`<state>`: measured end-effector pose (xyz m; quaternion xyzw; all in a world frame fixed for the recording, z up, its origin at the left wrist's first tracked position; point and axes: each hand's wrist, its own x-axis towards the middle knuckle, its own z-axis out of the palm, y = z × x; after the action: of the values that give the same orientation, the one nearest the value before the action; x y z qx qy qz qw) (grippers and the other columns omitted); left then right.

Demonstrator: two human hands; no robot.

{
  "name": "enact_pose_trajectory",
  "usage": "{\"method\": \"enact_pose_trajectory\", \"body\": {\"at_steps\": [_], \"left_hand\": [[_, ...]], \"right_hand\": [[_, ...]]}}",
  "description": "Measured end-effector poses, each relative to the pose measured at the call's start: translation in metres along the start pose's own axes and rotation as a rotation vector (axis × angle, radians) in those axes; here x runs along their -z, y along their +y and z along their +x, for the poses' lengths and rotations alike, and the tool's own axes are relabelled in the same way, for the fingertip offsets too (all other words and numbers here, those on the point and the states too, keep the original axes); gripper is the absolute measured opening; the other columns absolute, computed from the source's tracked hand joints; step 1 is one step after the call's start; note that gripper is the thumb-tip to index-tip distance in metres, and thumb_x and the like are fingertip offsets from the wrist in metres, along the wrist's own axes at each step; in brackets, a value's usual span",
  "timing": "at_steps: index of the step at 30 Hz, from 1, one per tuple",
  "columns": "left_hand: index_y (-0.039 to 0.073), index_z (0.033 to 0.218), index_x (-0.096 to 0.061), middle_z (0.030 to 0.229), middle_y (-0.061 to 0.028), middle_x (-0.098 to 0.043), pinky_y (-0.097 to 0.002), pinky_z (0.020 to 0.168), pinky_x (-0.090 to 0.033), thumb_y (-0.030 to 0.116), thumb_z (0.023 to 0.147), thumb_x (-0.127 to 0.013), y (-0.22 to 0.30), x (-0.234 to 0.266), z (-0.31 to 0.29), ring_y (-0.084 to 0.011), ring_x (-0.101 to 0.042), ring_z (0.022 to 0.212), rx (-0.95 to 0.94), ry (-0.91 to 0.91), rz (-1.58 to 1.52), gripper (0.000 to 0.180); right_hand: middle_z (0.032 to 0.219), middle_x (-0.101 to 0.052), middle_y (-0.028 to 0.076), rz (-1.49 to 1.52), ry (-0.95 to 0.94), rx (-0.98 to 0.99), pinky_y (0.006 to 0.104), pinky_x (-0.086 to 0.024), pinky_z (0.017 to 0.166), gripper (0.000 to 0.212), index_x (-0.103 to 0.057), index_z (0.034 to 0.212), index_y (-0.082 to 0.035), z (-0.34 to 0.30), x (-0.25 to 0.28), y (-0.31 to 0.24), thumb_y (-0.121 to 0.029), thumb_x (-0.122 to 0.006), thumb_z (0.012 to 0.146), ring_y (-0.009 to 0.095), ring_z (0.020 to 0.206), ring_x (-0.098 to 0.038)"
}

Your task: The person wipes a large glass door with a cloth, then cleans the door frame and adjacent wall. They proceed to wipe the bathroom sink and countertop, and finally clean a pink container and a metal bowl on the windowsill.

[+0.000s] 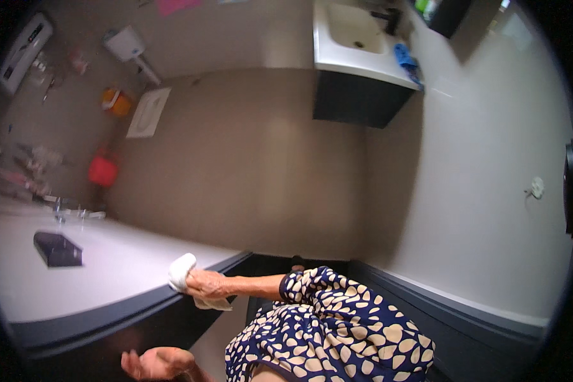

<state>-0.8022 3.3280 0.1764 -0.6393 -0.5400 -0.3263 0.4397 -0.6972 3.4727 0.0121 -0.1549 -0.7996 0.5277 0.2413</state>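
Observation:
My right hand (pixel 208 284) is closed round a white cloth (pixel 183 270). Part of the cloth bulges up past the fingers, and another part hangs below the hand. It lies at the dark grey door frame (pixel 130 304) on the left, apparently touching its edge. My right arm reaches leftward across the front of my navy patterned clothing. Lower down, my left hand (pixel 158 363) is held palm up near the dark side of the frame, its fingers stretched and slightly blurred, with nothing in it.
Beyond the doorway lies a brown bathroom floor (pixel 235 159). A white sink (pixel 356 28) on a dark cabinet (pixel 356 99) stands at the far right. At far left are a squat toilet (pixel 148 113), an orange bucket (pixel 115 102) and a red bin (pixel 102 171). A dark box (pixel 58 249) is on the left wall.

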Motion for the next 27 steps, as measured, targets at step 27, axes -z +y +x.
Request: {"method": "enact_pose_trajectory", "body": {"at_steps": [27], "left_hand": [[0.018, 0.093, -0.062, 0.100, -0.0103, -0.060, -0.0640, 0.075, -0.036, 0.046, 0.077, -0.052, 0.083, -0.137, -0.055, -0.0342, -0.053, 0.096, 0.042, -0.825, 0.347, 0.033]], "right_hand": [[0.129, -0.044, 0.009, -2.168, 0.765, -1.570, 0.0463, -0.039, 0.092, 0.034, -0.056, 0.114, -0.005, -0.491, 0.418, -0.090, -0.011, -0.058, 0.081, 0.025, 0.111, -0.043]]}}
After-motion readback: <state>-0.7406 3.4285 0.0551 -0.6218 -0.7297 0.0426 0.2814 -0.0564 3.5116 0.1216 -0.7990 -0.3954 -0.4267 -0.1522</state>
